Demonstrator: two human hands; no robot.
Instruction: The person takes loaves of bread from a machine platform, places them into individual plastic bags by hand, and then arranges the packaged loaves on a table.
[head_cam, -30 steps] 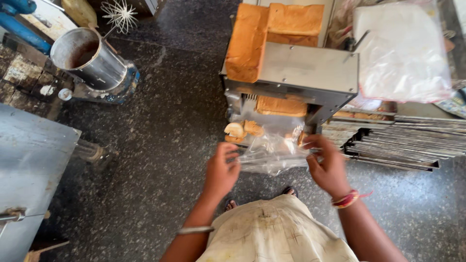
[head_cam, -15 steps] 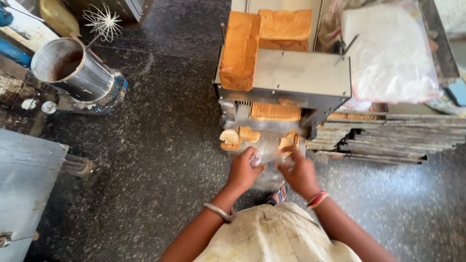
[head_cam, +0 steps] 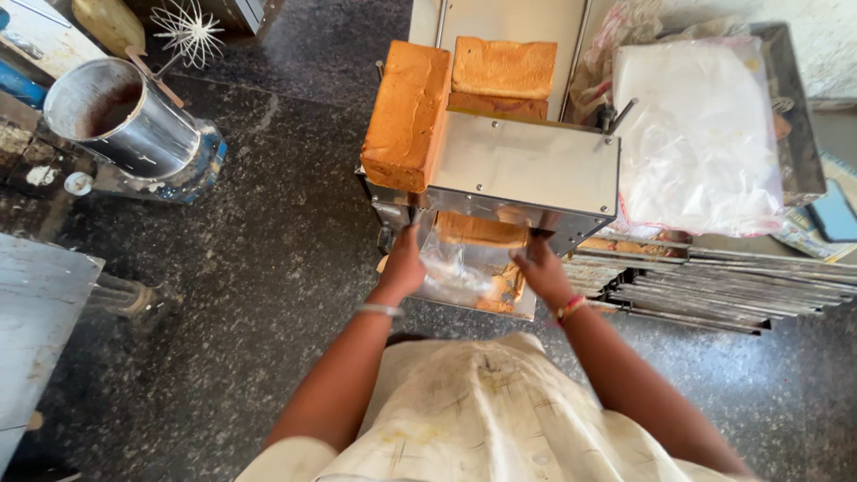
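Having risen to slicer (head_cam: 522, 174): both hands, bag (head_cam: 460, 272)

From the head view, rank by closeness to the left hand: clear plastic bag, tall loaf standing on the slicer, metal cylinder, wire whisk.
From the left hand:
1. Clear plastic bag, held, just right.
2. Tall loaf, above on the slicer.
3. Metal cylinder, far left.
4. Wire whisk, top left, farthest.

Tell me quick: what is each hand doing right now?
Left hand: closed on the left edge of the clear plastic bag at the bread slicer outlet.
Right hand: gripping the bag's right edge.
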